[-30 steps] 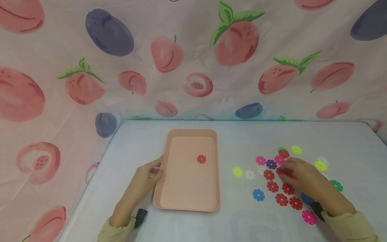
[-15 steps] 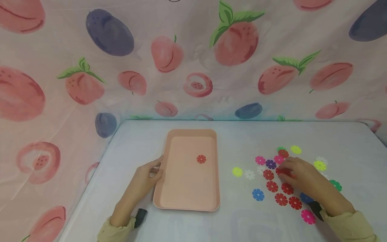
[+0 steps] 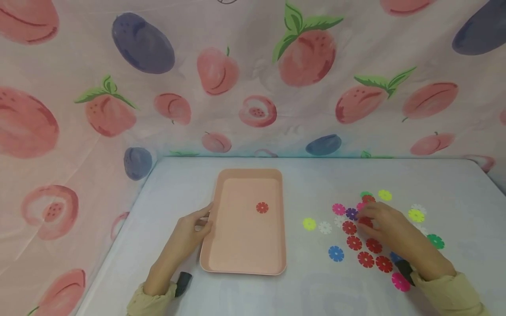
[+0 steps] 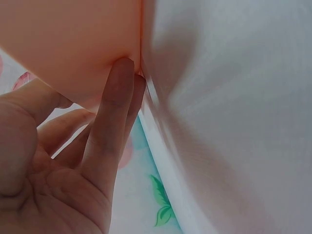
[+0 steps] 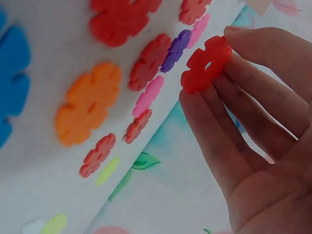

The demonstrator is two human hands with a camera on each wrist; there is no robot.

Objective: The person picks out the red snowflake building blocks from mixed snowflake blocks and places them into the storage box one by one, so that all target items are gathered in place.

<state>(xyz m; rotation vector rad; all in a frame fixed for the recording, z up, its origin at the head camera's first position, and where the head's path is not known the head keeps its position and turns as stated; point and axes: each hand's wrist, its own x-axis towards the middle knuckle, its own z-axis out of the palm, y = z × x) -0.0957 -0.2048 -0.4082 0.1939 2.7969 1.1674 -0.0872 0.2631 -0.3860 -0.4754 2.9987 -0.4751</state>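
A shallow peach-pink tray (image 3: 245,259) lies on the table in the head view, with one red flower-shaped disc (image 3: 262,207) inside. At its left side, my left hand (image 3: 186,232) holds the edge; the left wrist view shows fingertips (image 4: 120,73) against the outer wall and the thumb at the rim. Among the scattered discs on the right, my right hand (image 3: 381,224) pinches a red flower-shaped disc (image 5: 207,63) between thumb and fingertips. The right wrist view shows this disc tilted, with a small hole in its middle.
Several notched discs lie right of the tray, among them a purple disc (image 3: 352,214), a blue disc (image 3: 336,253), a yellow disc (image 3: 309,224) and a green disc (image 3: 435,241). A fruit-print curtain (image 3: 221,26) rises behind the table.
My right hand has shifted slightly left over the discs. The left hand stays at the tray's edge, and the whole head view has drifted slightly left.
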